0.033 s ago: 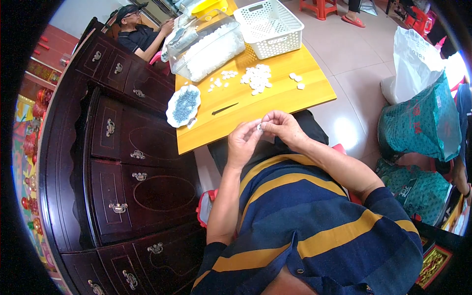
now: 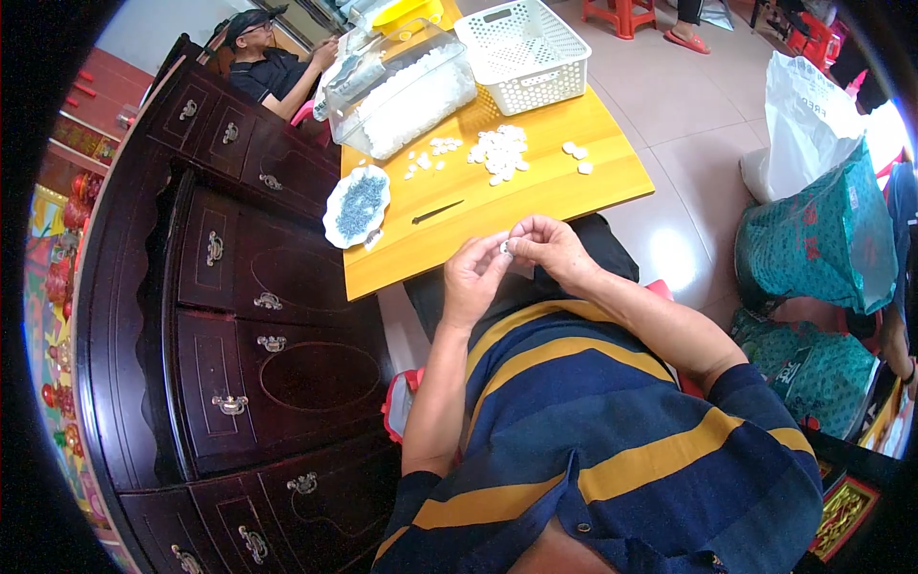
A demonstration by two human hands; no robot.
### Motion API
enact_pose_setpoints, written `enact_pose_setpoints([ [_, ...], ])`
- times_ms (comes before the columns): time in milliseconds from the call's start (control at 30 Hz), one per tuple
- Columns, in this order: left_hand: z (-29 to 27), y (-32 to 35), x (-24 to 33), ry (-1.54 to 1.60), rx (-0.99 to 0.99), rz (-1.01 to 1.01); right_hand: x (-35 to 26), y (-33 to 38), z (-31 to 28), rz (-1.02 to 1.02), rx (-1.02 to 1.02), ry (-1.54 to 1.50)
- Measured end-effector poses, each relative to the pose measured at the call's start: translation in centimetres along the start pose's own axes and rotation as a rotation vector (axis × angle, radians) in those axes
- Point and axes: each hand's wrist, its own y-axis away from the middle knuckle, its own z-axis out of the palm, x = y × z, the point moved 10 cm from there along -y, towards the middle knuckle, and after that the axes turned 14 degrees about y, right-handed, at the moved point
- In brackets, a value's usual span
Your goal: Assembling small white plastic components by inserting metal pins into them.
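Note:
Just past the table's near edge, my left hand (image 2: 469, 277) and my right hand (image 2: 555, 253) meet fingertip to fingertip. Both are closed in a pinch on a small white piece (image 2: 505, 247), mostly covered by the fingers; a dark spot shows on it. On the yellow wooden table (image 2: 550, 199) beyond lies a slim black pointed tool (image 2: 438, 212). A white scalloped dish (image 2: 331, 230) of small blue-grey bits stands to the left. Farther back is a pile of small white pieces (image 2: 499, 153), with a few apart to the right (image 2: 578, 155) and a looser scatter on its left.
A clear bin (image 2: 368, 120) full of white pieces and a white perforated basket (image 2: 540, 88) stand at the table's back. A dark wooden cabinet (image 2: 316, 325) flanks my left. Teal bags (image 2: 813, 230) stand on the floor at right. Another person (image 2: 273, 77) sits back left.

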Motion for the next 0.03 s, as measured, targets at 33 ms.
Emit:
enact_pose_setpoints([
  [33,-0.03,0.0,0.04,-0.001,0.0,0.001,0.44,-0.14,-0.07,0.017,0.014,0.002],
])
